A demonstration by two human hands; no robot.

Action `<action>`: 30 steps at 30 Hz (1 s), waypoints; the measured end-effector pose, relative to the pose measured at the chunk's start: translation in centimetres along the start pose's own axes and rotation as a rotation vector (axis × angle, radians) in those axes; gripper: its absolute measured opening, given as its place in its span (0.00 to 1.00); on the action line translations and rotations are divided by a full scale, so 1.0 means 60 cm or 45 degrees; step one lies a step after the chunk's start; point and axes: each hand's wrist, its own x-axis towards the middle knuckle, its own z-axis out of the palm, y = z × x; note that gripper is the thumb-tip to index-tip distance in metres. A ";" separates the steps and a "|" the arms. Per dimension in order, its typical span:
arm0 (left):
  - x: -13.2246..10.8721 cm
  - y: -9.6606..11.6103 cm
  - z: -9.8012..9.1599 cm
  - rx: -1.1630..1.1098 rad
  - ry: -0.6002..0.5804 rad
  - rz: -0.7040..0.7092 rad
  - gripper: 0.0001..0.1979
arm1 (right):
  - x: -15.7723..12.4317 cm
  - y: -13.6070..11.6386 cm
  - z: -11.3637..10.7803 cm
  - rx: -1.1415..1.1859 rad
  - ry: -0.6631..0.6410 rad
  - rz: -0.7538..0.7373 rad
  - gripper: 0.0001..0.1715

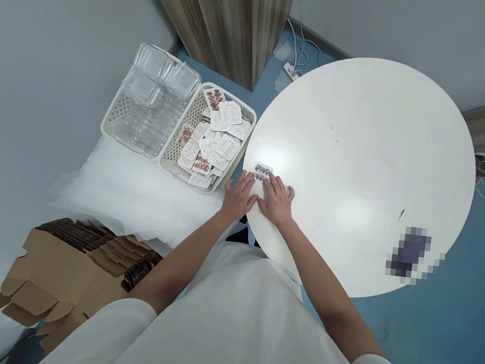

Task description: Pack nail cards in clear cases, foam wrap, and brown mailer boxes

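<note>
A small white card with two rows of dark, shiny oval pieces (pixel 263 170) lies flat near the left edge of the round white table (pixel 376 121). My left hand (pixel 236 197) is at the card's lower left corner, fingers stretched out and the fingertips close to or on its edge. At the lower right, my right hand (pixel 277 202) rests with spread fingers, their tips touching the card. The two thumbs nearly meet just below it. Neither hand grips the card.
Left of the table stands a white basket (pixel 169 165) of similar cards, some with reddish ovals. Beside it, another basket (pixel 108 117) holds clear plastic trays (pixel 148 119). White sheets (pixel 115 185) and flattened cardboard boxes (pixel 62 266) lie nearer. A blurred dark object (pixel 409 253) is on the table.
</note>
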 end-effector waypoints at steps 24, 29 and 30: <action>-0.131 0.035 -0.035 -0.102 0.115 -0.179 0.19 | -0.093 0.021 -0.034 0.132 0.209 -0.249 0.20; -0.190 0.037 -0.056 -0.245 0.028 -0.296 0.20 | -0.102 0.018 -0.026 0.192 0.176 -0.399 0.17; -0.201 0.036 -0.065 -0.254 0.010 -0.309 0.20 | -0.103 0.014 -0.026 0.192 0.170 -0.425 0.17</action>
